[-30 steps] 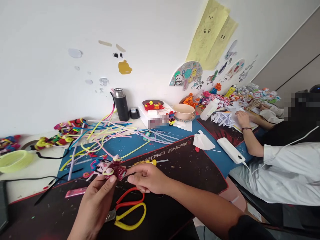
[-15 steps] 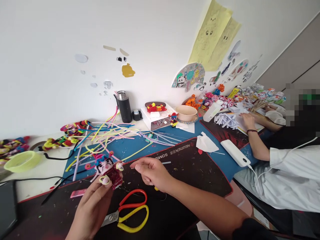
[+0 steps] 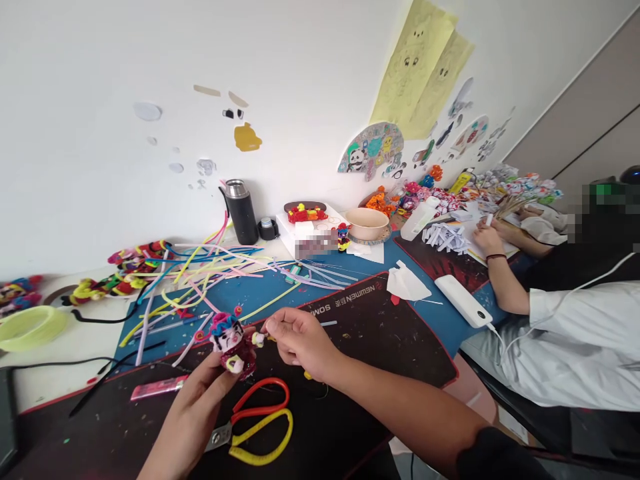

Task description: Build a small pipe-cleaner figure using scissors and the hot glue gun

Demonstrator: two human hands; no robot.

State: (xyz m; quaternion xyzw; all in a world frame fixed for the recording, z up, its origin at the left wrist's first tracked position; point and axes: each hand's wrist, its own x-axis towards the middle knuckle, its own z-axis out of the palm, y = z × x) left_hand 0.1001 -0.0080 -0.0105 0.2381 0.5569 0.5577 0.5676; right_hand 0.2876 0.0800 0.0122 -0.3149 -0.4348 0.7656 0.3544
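A small pipe-cleaner doll (image 3: 243,355), with a dark red sparkly body, a pale face with black markings and a blue and pink hat, is gripped between the thumb and fingers of my left hand (image 3: 195,397). It stands nearly upright, its face towards me. My right hand (image 3: 306,345) is closed in a pinch right beside one of the doll's cuffed hands. What those fingertips hold is too small to make out. Below the doll lie scissors (image 3: 223,437) with one orange and one yellow handle, the blades partly behind my left wrist. A pink lighter (image 3: 157,389) rests left of that wrist.
Loose pipe cleaners (image 3: 200,267) spread across the blue mat. Behind stand a black thermos (image 3: 241,217), a beige bowl (image 3: 367,225) and finished dolls (image 3: 133,273). A white power bank (image 3: 463,301) lies near a co-worker's arm (image 3: 505,287) on the right.
My right hand has come up against the doll's hand. My left hand has shifted right with the doll and turned it more upright. The view has moved slightly; the co-worker's hand has lifted.
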